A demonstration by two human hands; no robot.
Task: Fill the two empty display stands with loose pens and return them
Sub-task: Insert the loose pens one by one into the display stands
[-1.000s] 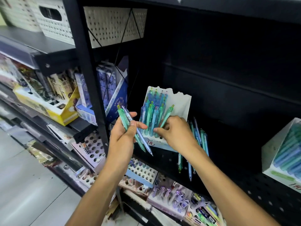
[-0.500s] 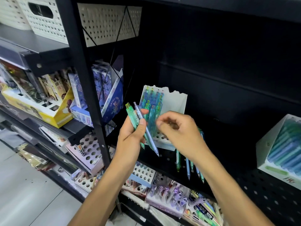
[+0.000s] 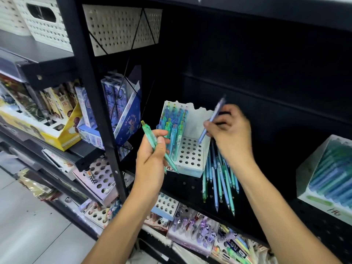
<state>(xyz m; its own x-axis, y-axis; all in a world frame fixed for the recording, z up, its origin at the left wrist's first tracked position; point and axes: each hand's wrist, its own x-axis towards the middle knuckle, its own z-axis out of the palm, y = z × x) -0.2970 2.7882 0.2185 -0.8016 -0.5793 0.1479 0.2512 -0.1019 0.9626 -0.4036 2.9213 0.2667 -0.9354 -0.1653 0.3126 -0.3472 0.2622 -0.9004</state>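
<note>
A white display stand with a holed base stands on the black shelf, its left rows filled with blue and green pens. My right hand pinches a light blue pen, tip down over the stand's bare holes. My left hand grips a green pen just left of the stand's front. Several loose pens lie on the shelf right of the stand. A second white stand, full of pens, sits at the far right.
A black upright post stands left of my left hand. Boxed stationery fills the shelf beyond it. Lower shelves carry holed stands and packaged pens. White baskets sit on top.
My right hand took the blue pen from my left hand and brought it over the stand's open holes. My left hand now holds only the green pen.
</note>
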